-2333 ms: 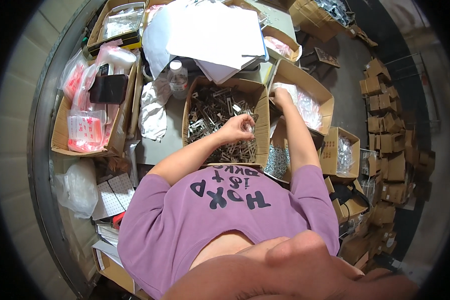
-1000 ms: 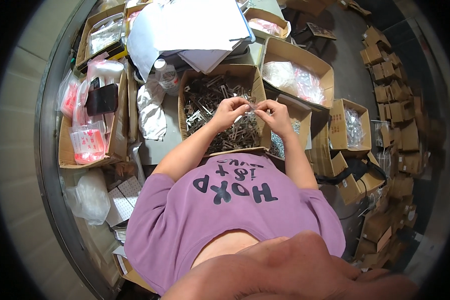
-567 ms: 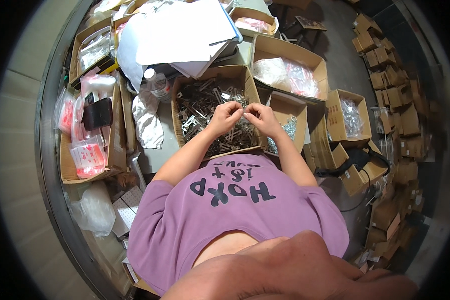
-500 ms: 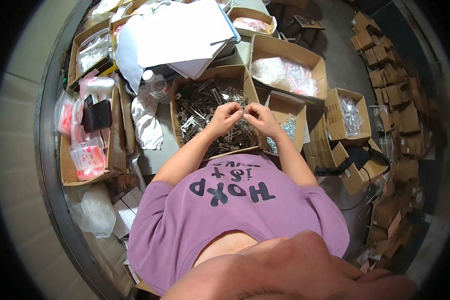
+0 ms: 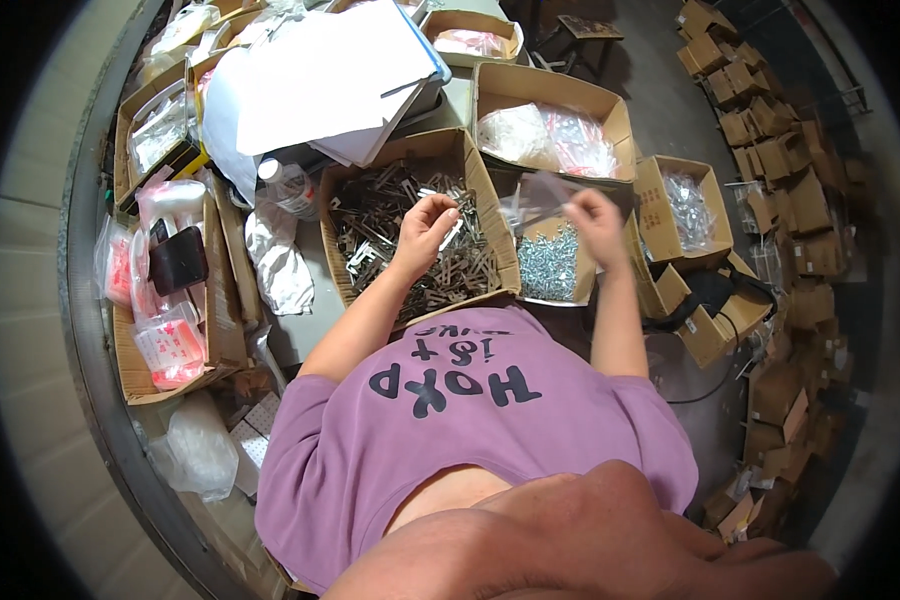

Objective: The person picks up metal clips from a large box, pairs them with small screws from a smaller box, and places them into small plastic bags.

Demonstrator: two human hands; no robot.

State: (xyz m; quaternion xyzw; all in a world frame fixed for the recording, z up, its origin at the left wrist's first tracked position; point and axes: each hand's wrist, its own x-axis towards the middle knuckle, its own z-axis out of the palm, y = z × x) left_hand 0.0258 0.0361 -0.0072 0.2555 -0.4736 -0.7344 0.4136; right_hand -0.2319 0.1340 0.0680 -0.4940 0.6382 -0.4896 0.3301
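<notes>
My left hand (image 5: pixel 428 234) is over a cardboard box (image 5: pixel 489 205) full of flat metal brackets (image 5: pixel 385 215). Its fingers are curled together, and whatever they pinch is too small to make out. Farther right, my right hand (image 5: pixel 599 230) is smeared by motion above a smaller box of silvery screws (image 5: pixel 548 262). A clear plastic bag (image 5: pixel 542 192) extends leftward from its fingertips, which look closed on the bag's edge.
Behind the screws stands a carton (image 5: pixel 610 108) of clear bags. White papers (image 5: pixel 320 85) and a plastic bottle (image 5: pixel 288 188) lie beyond the brackets. At left, a phone (image 5: pixel 178 260) rests on packaged bags. Stacked cartons (image 5: pixel 810 205) line the right side.
My hands have come apart. The right one has moved right, over the screws, with a clear bag now at its fingers; the left has shifted slightly left. The view has shifted a little.
</notes>
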